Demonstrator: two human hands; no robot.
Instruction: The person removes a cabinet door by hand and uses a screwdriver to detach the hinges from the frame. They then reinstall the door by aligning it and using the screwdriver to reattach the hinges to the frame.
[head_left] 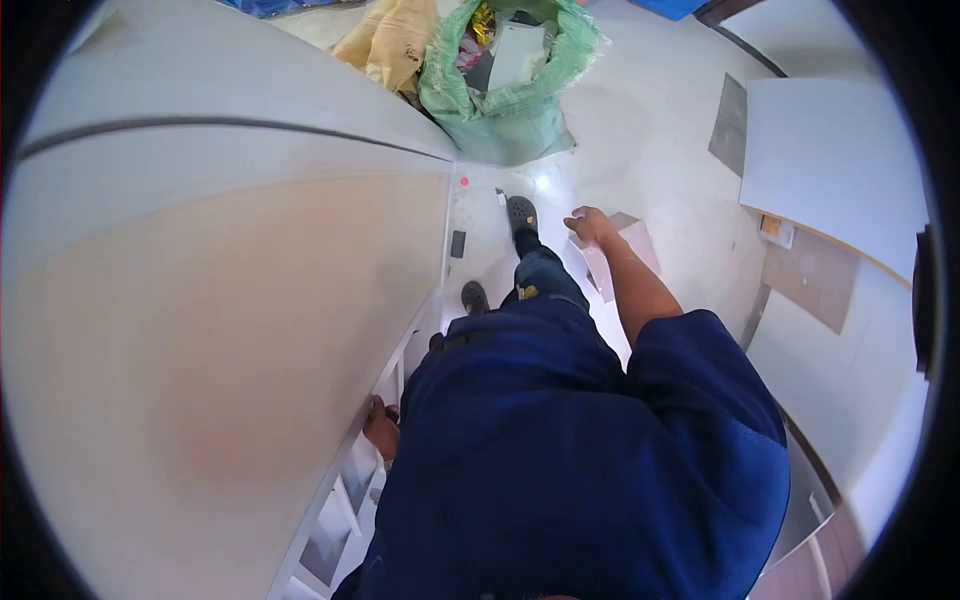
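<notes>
My left hand (381,427) is low beside my body, its fingers curled at the edge of a large pale panel (230,330) that fills the left side of the view. White crosspieces (347,507) show under that edge, and my body hides part of them. My right hand (592,226) is held out in front, above a pinkish box (632,245) on the floor. Its fingers are bent together in what looks like a pinch; anything between them is too small to make out.
An open green sack (510,130) of mixed scraps stands ahead, beside brown crumpled paper (390,45). To the right are a white board-like surface (835,165) and a grey flat piece (730,125). A small dark rectangle (457,244) lies near my feet.
</notes>
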